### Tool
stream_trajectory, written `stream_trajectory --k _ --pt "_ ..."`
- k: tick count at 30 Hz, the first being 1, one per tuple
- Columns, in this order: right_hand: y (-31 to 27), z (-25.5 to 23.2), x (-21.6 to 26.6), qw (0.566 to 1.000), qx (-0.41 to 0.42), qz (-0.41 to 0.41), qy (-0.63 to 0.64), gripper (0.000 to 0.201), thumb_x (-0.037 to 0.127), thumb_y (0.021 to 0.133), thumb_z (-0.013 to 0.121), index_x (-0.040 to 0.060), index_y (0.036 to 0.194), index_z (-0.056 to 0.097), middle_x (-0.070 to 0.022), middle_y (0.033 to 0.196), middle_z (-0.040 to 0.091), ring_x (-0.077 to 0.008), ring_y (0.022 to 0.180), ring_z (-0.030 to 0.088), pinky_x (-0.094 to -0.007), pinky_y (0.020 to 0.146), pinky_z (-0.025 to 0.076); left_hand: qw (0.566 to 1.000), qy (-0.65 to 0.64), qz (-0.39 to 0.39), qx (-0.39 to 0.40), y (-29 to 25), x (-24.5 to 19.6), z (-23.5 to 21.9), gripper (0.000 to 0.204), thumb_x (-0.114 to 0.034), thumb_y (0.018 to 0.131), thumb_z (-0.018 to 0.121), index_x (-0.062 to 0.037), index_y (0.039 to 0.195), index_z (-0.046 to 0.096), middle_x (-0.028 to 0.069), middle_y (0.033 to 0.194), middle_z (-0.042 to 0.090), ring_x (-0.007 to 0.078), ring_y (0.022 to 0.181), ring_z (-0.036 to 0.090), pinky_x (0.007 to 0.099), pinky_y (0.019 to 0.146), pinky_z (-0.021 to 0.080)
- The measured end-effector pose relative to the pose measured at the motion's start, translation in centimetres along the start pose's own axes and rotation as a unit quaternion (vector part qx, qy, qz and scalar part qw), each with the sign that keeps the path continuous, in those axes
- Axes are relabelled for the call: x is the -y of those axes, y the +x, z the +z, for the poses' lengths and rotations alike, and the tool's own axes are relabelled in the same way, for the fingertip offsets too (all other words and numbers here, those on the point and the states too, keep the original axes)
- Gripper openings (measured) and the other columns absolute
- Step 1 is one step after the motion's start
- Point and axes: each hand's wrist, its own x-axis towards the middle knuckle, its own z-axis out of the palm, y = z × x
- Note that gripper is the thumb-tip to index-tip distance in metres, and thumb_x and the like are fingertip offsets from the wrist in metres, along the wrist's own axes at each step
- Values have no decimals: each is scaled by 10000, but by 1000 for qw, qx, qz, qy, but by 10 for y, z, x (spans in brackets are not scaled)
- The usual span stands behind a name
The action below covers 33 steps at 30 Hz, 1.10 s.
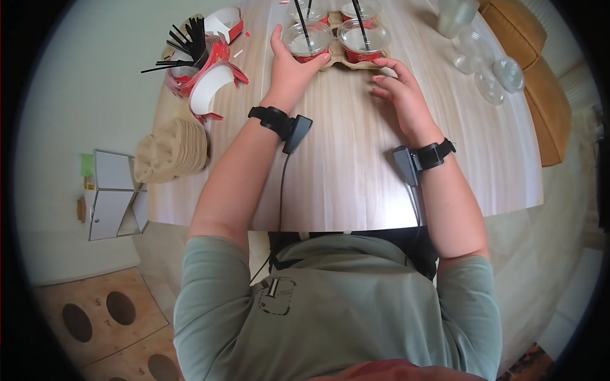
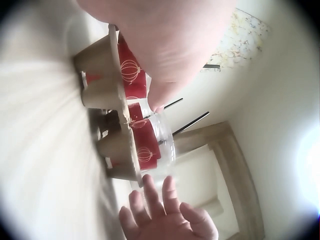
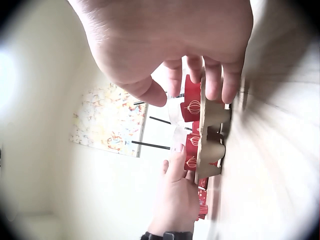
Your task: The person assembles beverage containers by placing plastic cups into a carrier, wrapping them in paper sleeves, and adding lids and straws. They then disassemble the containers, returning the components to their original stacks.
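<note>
A pulp cup carrier (image 1: 343, 62) near the table's far edge holds several red paper cups with clear lids and black straws. My left hand (image 1: 290, 75) spreads at the front-left cup (image 1: 308, 43), thumb along its front and fingers extended at its left side. In the right wrist view, that thumb is right at the clear lid. My right hand (image 1: 405, 95) is just right of the carrier's front corner, below the front-right cup (image 1: 363, 47), its fingers loosely bent and nothing in them. The left wrist view also shows the right hand (image 2: 167, 220) with fingers apart.
On the left stand a bundle of black straws (image 1: 189, 44), red and white cup sleeves (image 1: 213, 89) and a stack of pulp carriers (image 1: 175, 149). Clear plastic lids (image 1: 492, 86) and stacked clear cups (image 1: 456, 16) lie at right. A brown chair (image 1: 540, 95) borders the table.
</note>
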Motion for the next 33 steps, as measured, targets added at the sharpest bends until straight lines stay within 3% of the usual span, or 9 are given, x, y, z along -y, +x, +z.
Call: stream_trajectory --k 4,7,10,16,18,25,28,31,33 --pt "4 -4 -9 999 12 -14 -37 352 101 939 612 83 1291 599 -32 1249 571 -140 1136 550 -308 1000 459 998 60 -5 -24 8 4 1 971 -261 813 874 24 1537 293 222 1388 588 282 1226 622 372 1023 510" --pt "6 -4 -12 995 9 -42 -92 368 95 943 591 79 1310 589 -38 1320 553 -149 1225 519 -312 1069 426 999 -10 -43 -17 7 4 0 882 -260 828 865 43 1498 378 212 1389 593 255 1226 620 353 1009 513" --pt "8 -5 -14 993 9 -65 -100 366 90 933 592 68 1298 593 -47 1339 536 -177 1290 481 -322 1098 403 999 -28 -2 -46 11 21 3 865 -244 869 840 72 1516 360 200 1293 624 201 1104 659 299 905 545" --pt "4 -4 -10 990 1 -79 -120 362 92 934 589 51 1293 593 -61 1408 475 -207 1357 448 -339 1135 379 990 -109 -54 -66 9 10 2 841 -223 890 823 91 1513 353 190 1236 650 176 1057 665 289 873 550" --pt "5 -4 -9 989 0 -75 -124 363 97 935 590 47 1295 592 -62 1425 459 -209 1367 445 -341 1143 375 992 -99 -49 -54 9 2 -2 841 -215 889 823 87 1515 349 200 1280 628 189 1107 650 296 925 535" --pt "8 -7 -14 993 -16 -69 -93 335 149 922 665 68 1243 617 -70 1287 535 -186 1153 528 -319 1004 440 991 -17 123 -56 -2 -26 -21 830 -135 853 836 58 1497 350 228 1441 511 261 1319 534 367 1112 444" --pt "0 -3 1 995 -34 -69 -57 320 143 937 654 72 1246 611 -31 1188 586 -126 1037 552 -274 881 458 989 -35 143 10 -25 -37 -31 903 -107 794 867 15 1497 314 239 1412 513 272 1286 572 387 1064 490" --pt "-7 4 8 993 -28 -113 0 315 140 949 643 71 1254 603 -14 1159 606 -101 1008 555 -256 839 456 987 -140 23 78 -66 -69 -26 1064 -35 742 887 -30 1539 183 225 1386 509 276 1285 567 403 1064 498" --pt "-11 6 10 992 4 -126 29 327 139 955 635 65 1271 597 -22 1192 608 -102 1034 546 -264 866 460 983 -153 15 101 -79 -57 -19 1147 -19 716 901 -42 1553 116 223 1376 505 278 1271 574 403 1062 504"
